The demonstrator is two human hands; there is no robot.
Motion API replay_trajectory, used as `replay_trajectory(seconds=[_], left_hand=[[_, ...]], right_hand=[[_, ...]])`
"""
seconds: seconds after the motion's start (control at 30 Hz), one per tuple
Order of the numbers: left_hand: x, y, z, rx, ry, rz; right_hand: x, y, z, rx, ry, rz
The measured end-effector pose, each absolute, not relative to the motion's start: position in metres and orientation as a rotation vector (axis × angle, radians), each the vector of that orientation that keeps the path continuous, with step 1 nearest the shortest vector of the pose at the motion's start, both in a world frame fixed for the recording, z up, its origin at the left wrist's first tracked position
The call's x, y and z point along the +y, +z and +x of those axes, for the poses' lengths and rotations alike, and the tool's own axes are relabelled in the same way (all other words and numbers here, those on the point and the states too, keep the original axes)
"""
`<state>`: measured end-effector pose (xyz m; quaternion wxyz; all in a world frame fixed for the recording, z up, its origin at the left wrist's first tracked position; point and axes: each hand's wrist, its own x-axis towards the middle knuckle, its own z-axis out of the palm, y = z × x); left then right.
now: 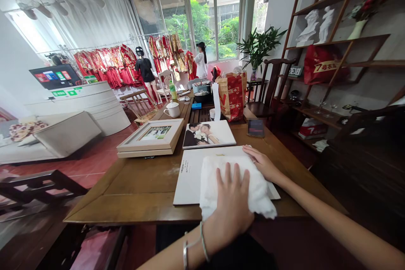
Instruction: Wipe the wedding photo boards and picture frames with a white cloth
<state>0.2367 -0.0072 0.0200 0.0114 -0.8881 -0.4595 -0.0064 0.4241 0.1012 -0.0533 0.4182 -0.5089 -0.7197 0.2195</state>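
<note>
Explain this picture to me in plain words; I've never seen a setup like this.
There is no machine here: these are a person's two bare hands, seen from one camera worn on the head, looking forward and down. The left hand, with bracelets at its wrist, presses on a bunched white cloth, lying over a white panel with small print. The right hand rests at the panel's far right edge. Beyond, on the wooden table, are a wedding photo panel, stacked pale picture frames, a lidded white mug and a red-and-tan bag.
</note>
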Motion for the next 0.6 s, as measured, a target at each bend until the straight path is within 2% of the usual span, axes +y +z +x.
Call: replay_trajectory(seconds=[0.27, 0.6], left_hand=[[0.062, 0.014, 0.276, -1.684, -0.018, -2.518], [-0.051, 0.001, 0.278, -1.445, -0.008, -2.661]], right_hand=[[0.099, -0.052, 0.425, -1.668, 0.644, -1.218], [0.105, -0.056, 0.432, -1.690, 0.690, -1.269]])
